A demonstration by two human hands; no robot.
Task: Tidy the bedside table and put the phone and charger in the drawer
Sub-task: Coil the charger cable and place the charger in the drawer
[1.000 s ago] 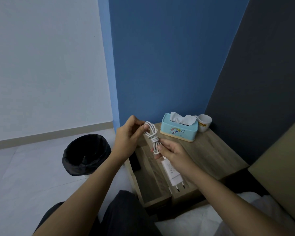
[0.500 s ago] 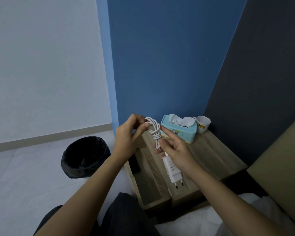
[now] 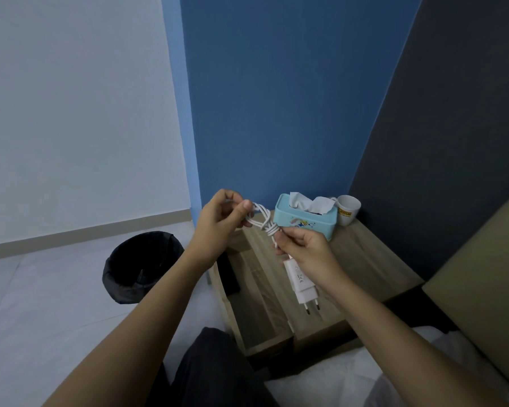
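I hold a white charger above the pulled-out drawer (image 3: 259, 301) of the wooden bedside table (image 3: 373, 265). Its cable (image 3: 263, 221) is wound into a small coil with a wrap round the middle. My left hand (image 3: 221, 224) pinches the coil's far end. My right hand (image 3: 309, 257) grips the cable just below the wrap, and the plug block (image 3: 300, 282) hangs from it with its two pins pointing down. A dark flat object, possibly the phone (image 3: 228, 274), lies at the drawer's left side, partly hidden by my left forearm.
A light blue tissue box (image 3: 306, 220) and a white cup (image 3: 347, 210) stand at the back of the tabletop against the blue wall. A black waste bin (image 3: 141, 265) sits on the floor to the left. White bedding (image 3: 321, 386) and a headboard (image 3: 482, 304) are at the right.
Both hands and the coiled charger have stayed over the drawer, with the fingers shifting slightly on the cable. The view has tilted a little.
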